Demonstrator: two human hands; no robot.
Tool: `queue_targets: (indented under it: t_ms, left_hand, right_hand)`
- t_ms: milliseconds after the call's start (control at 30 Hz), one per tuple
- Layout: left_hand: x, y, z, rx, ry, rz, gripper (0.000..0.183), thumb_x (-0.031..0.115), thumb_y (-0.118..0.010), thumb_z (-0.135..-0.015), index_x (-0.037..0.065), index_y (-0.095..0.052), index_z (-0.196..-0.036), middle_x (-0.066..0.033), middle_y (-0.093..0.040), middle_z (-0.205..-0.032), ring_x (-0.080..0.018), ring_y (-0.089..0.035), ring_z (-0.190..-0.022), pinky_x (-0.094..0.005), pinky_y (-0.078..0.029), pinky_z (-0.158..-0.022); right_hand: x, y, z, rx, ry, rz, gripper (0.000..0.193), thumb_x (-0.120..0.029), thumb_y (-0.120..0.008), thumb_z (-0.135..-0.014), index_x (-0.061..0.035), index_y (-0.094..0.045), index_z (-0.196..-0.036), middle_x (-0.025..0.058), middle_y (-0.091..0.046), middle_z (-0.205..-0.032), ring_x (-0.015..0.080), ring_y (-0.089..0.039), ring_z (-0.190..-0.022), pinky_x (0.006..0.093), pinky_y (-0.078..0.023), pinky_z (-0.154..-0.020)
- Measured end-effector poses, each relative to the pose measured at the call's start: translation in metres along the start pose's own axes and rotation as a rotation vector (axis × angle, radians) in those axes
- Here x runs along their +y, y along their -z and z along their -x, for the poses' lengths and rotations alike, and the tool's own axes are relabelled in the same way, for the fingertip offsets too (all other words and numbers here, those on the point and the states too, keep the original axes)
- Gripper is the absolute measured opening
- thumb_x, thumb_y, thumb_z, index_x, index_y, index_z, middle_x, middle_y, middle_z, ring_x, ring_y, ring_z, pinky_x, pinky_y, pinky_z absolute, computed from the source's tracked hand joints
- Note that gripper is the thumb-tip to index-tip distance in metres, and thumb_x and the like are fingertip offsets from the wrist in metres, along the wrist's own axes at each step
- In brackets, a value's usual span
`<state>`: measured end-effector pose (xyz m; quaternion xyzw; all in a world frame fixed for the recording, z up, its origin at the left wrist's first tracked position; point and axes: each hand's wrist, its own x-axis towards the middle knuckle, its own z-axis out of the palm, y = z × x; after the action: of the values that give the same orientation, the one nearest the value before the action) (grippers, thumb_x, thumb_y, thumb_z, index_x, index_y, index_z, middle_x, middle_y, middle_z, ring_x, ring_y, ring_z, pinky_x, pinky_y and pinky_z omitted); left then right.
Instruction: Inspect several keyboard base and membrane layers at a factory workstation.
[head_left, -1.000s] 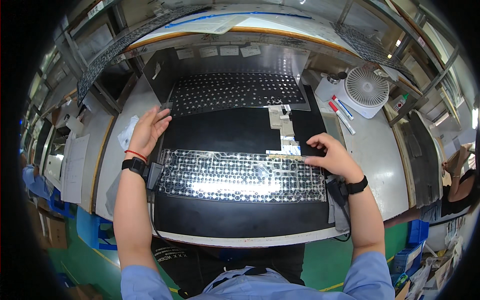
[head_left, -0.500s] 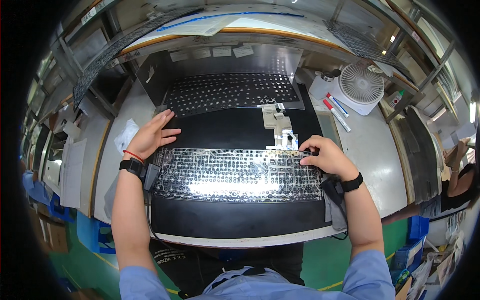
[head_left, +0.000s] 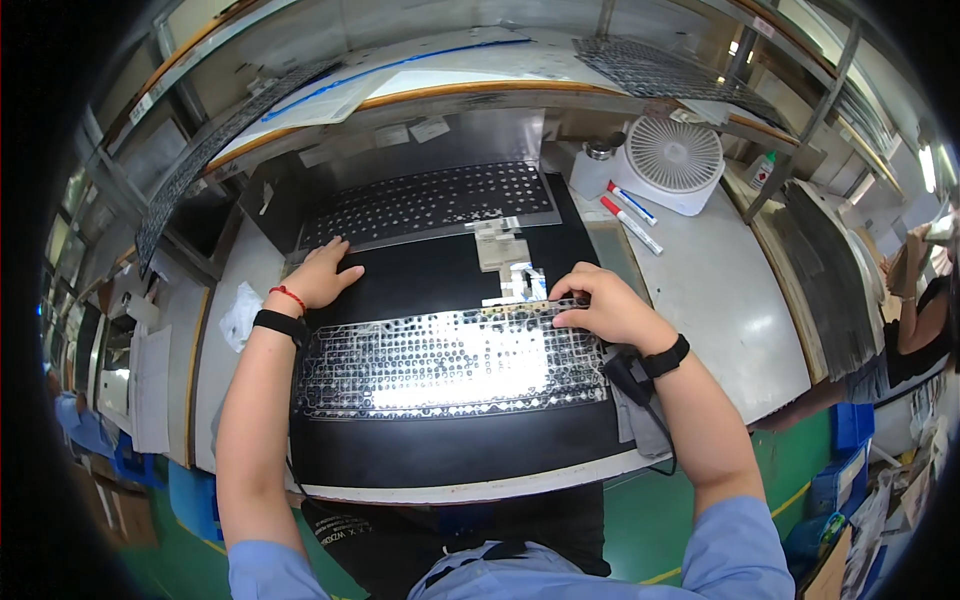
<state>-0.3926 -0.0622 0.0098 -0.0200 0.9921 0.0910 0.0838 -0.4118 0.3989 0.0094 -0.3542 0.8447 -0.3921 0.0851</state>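
A clear keyboard membrane sheet (head_left: 400, 375) with printed black and silver traces lies flat on the black work mat (head_left: 450, 450). My right hand (head_left: 612, 305) pinches its far right corner between thumb and fingers. From the sheet's far edge a flexible tail (head_left: 500, 255) with pale and reflective patches extends away. Farther off lies a black perforated sheet (head_left: 430, 200) with rows of holes, in front of an upright metal plate (head_left: 440, 145). My left hand (head_left: 315, 275) is open, its outstretched fingertips at the near left corner of the perforated sheet, thumb apart over the mat.
At the back right stand a white fan (head_left: 672, 160) and a bottle (head_left: 597, 170). Markers (head_left: 632, 222) lie in front of them. Crumpled white film (head_left: 240, 315) sits left of the mat. A shelf (head_left: 480, 90) spans the back. Another person's arm (head_left: 910, 310) shows at far right.
My left hand has gone from hovering with fingers spread to the perforated sheet's near left corner. My right hand keeps its pinch on the membrane corner. The whole view has shifted and tilted slightly.
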Motion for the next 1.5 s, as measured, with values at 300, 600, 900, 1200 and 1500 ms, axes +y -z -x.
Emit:
queue_targets:
  t_ms: [300, 600, 900, 1200, 1500]
  left_hand:
    - [0.013, 0.005, -0.020, -0.027, 0.169, -0.110, 0.078, 0.053, -0.049, -0.099, -0.001, -0.031, -0.152, -0.0221, -0.022, -0.161, -0.0409, -0.023, -0.148, -0.0429, -0.025, -0.121]
    - [-0.014, 0.024, 0.027, -0.003, 0.141, 1.036, 0.055, 0.044, -0.048, -0.103, 0.000, -0.055, -0.134, -0.0129, -0.064, -0.128, -0.0191, -0.060, -0.115, -0.0341, -0.047, -0.099]
    - [-0.054, -0.005, 0.053, 0.009, -0.059, 1.367, 0.023, 0.023, -0.054, -0.103, 0.004, -0.063, -0.113, -0.0016, -0.070, -0.104, -0.0077, -0.064, -0.089, -0.0245, -0.050, -0.083]
    - [-0.071, -0.014, 0.059, 0.194, -0.034, 1.526, 0.021, 0.020, -0.051, -0.104, 0.003, -0.063, -0.109, -0.0026, -0.067, -0.105, -0.0084, -0.060, -0.098, -0.0262, -0.046, -0.091]
    - [-0.057, -0.010, 0.061, 0.213, 0.036, 1.519, 0.018, 0.024, -0.053, -0.104, 0.008, -0.062, -0.105, 0.0050, -0.060, -0.085, -0.0046, -0.053, -0.075, -0.0220, -0.043, -0.068]
  right_hand:
    - [0.003, 0.002, 0.003, 0.025, 0.053, -0.008, 0.027, -0.010, -0.080, -0.079, -0.0057, -0.070, -0.103, 0.0071, -0.060, -0.097, 0.0212, -0.058, -0.093, 0.0323, -0.046, -0.083]
    - [0.004, 0.003, -0.001, 0.260, -0.097, -0.175, 0.019, -0.006, -0.074, -0.086, -0.0020, -0.068, -0.103, 0.0034, -0.067, -0.097, 0.0125, -0.061, -0.088, 0.0278, -0.049, -0.082]
    - [0.019, -0.003, -0.010, 0.395, -0.220, -0.340, 0.025, -0.010, -0.076, -0.085, -0.0024, -0.069, -0.108, 0.0035, -0.069, -0.095, 0.0121, -0.062, -0.086, 0.0279, -0.049, -0.079]
    - [0.024, -0.004, -0.013, 0.383, -0.340, -0.592, 0.018, -0.021, -0.058, -0.101, -0.0046, -0.066, -0.100, -0.0052, -0.059, -0.077, 0.0029, -0.050, -0.066, 0.0200, -0.039, -0.059]
    - [0.022, -0.006, -0.011, 0.483, -0.307, -0.694, 0.016, -0.022, -0.058, -0.102, -0.0088, -0.064, -0.098, -0.0088, -0.054, -0.071, 0.0001, -0.043, -0.057, 0.0184, -0.032, -0.052]
